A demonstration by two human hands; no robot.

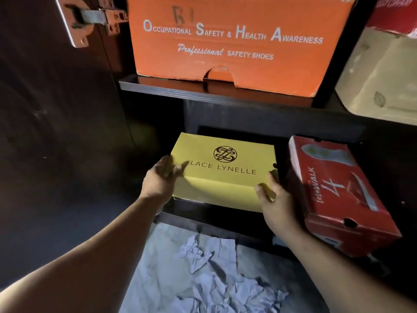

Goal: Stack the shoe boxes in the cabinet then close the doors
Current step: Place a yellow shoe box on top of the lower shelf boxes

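The left hand grips the near left corner of the yellow cardboard shoe box printed LACE LYNELLE, thumb on the lid, while the right hand pinches its near right corner, thumb on the front face. The box sits in the low compartment of the dark wooden cabinet, just left of a tilted red cardboard shoe box. Above, an orange cardboard safety-shoe box stands on the shelf; crumpled white paper lies near, and the open dark door is at left.

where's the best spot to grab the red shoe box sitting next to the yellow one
Probably by its two long sides near the front end, coming from the front. The red shoe box lies lengthwise, tilted, its near end sticking out past the shelf edge. The yellow box crowds its left side.
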